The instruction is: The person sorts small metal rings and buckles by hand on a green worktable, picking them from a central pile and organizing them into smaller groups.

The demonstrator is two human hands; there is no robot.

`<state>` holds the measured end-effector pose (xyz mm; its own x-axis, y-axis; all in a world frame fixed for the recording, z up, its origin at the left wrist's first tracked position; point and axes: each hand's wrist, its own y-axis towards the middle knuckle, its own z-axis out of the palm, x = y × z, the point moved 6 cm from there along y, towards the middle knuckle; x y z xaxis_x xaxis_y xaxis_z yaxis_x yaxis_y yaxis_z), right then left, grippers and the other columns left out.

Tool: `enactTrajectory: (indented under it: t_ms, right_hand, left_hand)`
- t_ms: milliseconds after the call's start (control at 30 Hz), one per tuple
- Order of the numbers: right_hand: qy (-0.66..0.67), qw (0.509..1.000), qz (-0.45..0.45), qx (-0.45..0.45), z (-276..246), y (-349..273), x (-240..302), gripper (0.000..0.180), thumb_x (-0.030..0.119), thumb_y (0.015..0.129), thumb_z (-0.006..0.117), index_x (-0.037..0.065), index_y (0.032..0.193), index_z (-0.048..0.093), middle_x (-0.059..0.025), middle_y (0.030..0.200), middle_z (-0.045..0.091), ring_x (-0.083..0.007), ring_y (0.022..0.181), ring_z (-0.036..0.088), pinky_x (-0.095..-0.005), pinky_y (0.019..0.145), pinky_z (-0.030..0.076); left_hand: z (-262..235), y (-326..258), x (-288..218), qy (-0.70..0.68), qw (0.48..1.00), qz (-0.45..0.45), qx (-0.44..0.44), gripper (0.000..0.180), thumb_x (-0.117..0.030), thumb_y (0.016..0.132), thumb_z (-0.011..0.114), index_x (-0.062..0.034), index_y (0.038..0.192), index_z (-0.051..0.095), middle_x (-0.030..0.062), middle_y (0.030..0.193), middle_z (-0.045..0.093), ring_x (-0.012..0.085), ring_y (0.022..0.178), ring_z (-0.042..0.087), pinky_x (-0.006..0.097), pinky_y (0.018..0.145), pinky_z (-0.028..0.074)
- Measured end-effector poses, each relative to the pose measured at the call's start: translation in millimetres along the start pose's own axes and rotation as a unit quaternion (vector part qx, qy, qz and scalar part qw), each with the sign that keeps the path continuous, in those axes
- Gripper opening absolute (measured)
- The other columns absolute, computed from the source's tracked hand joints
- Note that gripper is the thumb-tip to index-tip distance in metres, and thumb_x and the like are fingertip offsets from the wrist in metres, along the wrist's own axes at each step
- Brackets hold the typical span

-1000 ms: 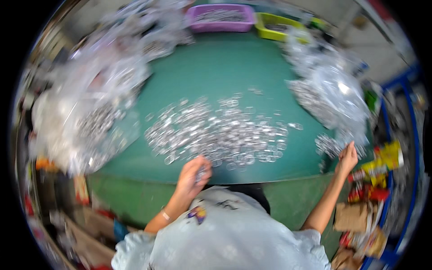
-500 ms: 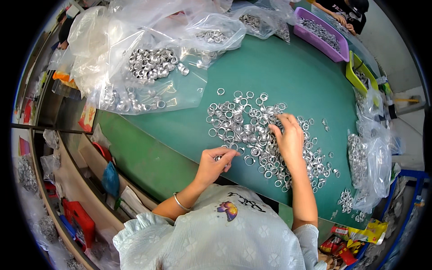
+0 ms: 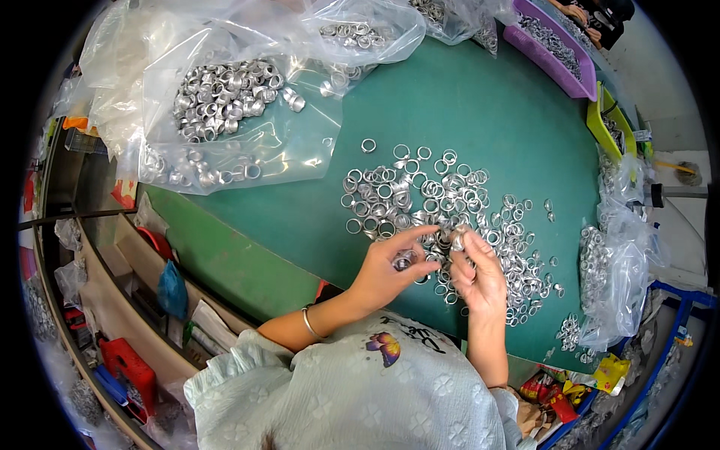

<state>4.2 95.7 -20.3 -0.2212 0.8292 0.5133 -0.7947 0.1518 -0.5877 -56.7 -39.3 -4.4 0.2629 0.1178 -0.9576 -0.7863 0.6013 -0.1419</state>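
Note:
Many silver metal rings lie in a loose, spread-out pile on the green tabletop. My right hand is raised over the near part of the pile, pinching a silver ring between thumb and fingertips. Facing it, my left hand has its thumb and index finger apart, while its other fingers curl around a few rings in the palm. Exactly how many it holds is hidden. The two hands are close together, fingertips toward each other.
Clear plastic bags with rings lie at the far left. Along the right edge are a purple basin, a yellow-green basin and a clear bag. A small ring heap sits near right. A co-worker's hands show at top right.
My right hand has lifted off the pile and come toward me with a ring in its fingertips. My left hand has moved right toward it, thumb and index finger spreading.

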Motion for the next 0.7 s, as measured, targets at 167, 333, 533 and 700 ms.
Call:
enactTrajectory:
  t_ms: [167, 333, 533, 700]
  right_hand:
    - [0.084, 0.991, 0.104, -0.030, 8, -14, -24, 0.018, 0.015, 0.088, 0.055, 0.005, 0.103, 0.056, -0.0013, 0.074, 0.055, -0.0040, 0.042, 0.034, -0.0171, 0.034, 0.025]
    - [0.079, 0.991, 0.106, 0.001, 6, -12, -32, 0.017, 0.015, 0.089, 0.054, 0.006, 0.104, 0.056, -0.0019, 0.073, 0.054, -0.0043, 0.043, 0.035, -0.0172, 0.036, 0.025]
    - [0.000, 0.997, 0.064, 0.052, 13, -14, -25, 0.020, 0.017, 0.093, 0.048, 0.003, 0.106, 0.053, -0.0038, 0.079, 0.055, -0.0050, 0.042, 0.035, -0.0171, 0.036, 0.025]
    - [-0.034, 0.998, 0.011, 0.058, 16, -16, -22, 0.023, 0.020, 0.095, 0.041, 0.002, 0.105, 0.052, -0.0068, 0.082, 0.056, -0.0057, 0.042, 0.036, -0.0175, 0.036, 0.026]
  left_hand:
    - [10, 5, -7, 0.050, 0.997, 0.049, 0.009, 0.045, 0.002, 0.071, 0.070, -0.0026, 0.114, 0.058, -0.0012, 0.068, 0.050, 0.0043, 0.063, 0.044, 0.020, 0.058, 0.039]
    - [5, 5, -13, 0.130, 0.987, 0.099, 0.000, 0.039, 0.000, 0.071, 0.068, -0.0034, 0.109, 0.061, 0.0047, 0.070, 0.054, 0.0100, 0.061, 0.050, 0.023, 0.058, 0.042]
    - [7, 4, -19, 0.161, 0.980, 0.114, 0.039, 0.036, -0.001, 0.072, 0.067, -0.0031, 0.108, 0.062, 0.0049, 0.071, 0.056, 0.0096, 0.063, 0.050, 0.024, 0.057, 0.042]
    - [8, 5, -19, 0.113, 0.987, 0.112, 0.034, 0.030, -0.002, 0.077, 0.064, -0.0007, 0.107, 0.060, 0.0025, 0.070, 0.056, 0.0078, 0.059, 0.050, 0.022, 0.054, 0.041]
